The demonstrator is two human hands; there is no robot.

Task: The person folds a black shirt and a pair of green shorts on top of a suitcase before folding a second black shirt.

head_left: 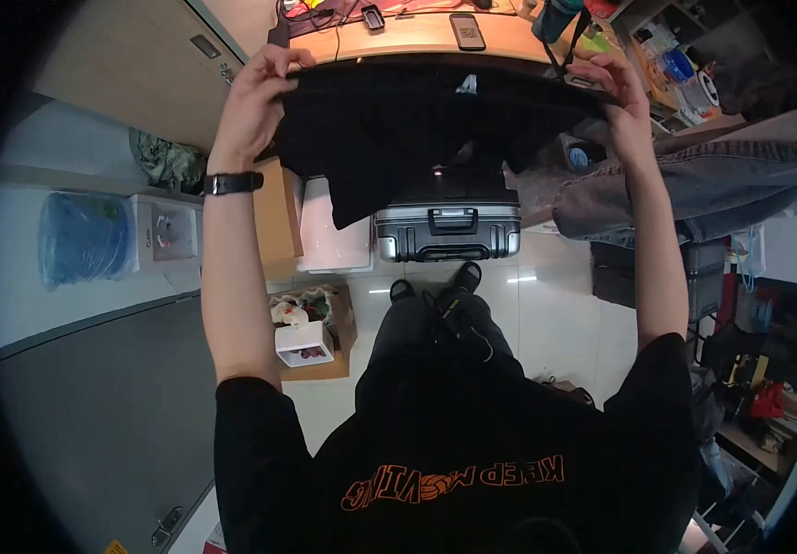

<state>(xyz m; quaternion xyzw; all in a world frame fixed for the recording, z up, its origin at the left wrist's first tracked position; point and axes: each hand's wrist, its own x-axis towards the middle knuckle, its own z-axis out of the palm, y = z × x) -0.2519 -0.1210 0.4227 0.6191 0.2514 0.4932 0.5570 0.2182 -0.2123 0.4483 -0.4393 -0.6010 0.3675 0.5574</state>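
A black garment (pixel 417 129) with a small white label hangs stretched between my two raised hands, above the edge of a wooden table (pixel 417 37). My left hand (pixel 260 88) grips its left top edge; a black watch sits on that wrist. My right hand (pixel 615 83) grips the right top edge. Part of the cloth droops lower on the left side.
A phone (pixel 467 30) and cables lie on the table. Below the garment stands a silver suitcase (pixel 446 231) on the floor, beside cardboard boxes (pixel 278 222). Grey jeans (pixel 694 189) lie draped at the right. A water dispenser (pixel 94 235) is at left, cluttered shelves at right.
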